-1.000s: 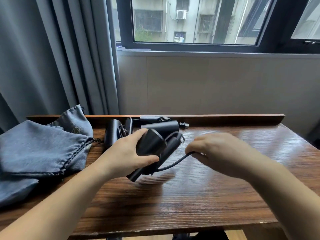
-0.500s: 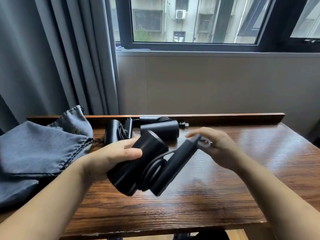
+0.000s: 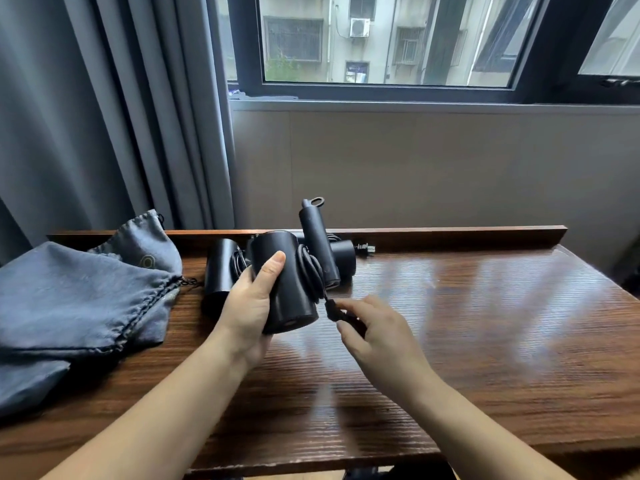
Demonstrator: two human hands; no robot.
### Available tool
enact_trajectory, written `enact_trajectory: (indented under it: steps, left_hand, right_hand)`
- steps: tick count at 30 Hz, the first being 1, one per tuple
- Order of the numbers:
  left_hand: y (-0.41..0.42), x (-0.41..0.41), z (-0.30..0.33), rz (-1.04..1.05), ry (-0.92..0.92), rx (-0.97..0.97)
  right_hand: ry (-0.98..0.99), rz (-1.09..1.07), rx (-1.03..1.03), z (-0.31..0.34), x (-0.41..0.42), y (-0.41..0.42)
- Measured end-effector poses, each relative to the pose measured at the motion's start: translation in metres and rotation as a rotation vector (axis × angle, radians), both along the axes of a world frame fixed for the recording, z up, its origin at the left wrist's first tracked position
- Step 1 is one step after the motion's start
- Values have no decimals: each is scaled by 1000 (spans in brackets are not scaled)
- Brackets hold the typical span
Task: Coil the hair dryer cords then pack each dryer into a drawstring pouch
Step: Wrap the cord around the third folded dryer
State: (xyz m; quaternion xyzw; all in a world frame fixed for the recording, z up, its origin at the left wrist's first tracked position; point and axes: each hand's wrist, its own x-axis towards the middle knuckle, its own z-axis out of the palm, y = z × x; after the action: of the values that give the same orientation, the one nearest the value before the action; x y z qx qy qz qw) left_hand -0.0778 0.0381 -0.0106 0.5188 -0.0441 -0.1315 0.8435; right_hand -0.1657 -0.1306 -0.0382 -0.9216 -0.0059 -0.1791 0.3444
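Three black hair dryers are in view: one held above the wooden desk [image 3: 450,358], and two lying at the far edge, the left dryer [image 3: 220,268] and the right dryer [image 3: 344,261] partly hidden behind it. Two grey drawstring pouches [image 3: 69,299] lie overlapped at the left; what they hold cannot be seen. The left hand [image 3: 251,306] grips the held dryer [image 3: 284,282] by its matte barrel, handle pointing up and away, its cord [image 3: 310,271] looped between barrel and handle. The right hand [image 3: 377,334] pinches the plug [image 3: 332,310] just right of the barrel.
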Motion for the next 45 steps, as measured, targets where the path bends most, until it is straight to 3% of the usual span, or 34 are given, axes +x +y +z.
enact_trajectory:
  steps: [9,21,32,36,40,45]
  left_hand:
    - [-10,-6,-30,196,-74,124]
    - [-18,-24,-50,56,88,101]
    - [-15,-41,-46,-44,45,186]
    - [-15,-39,-45,4,79,219]
    - [-13,-36,-48,13,163,197]
    - [-7,-32,-51,-17,152,257]
  right_hand:
    - [90,-105,476,-1,-2,7]
    - [-142,-153,825,-2,1,14]
    - [-211,-234,426,-18,16,3]
    - [-117,-102,210,-20,8,7]
    - [65,-21,197,-22,7,7]
    - [105,23,20,-24,10,-2]
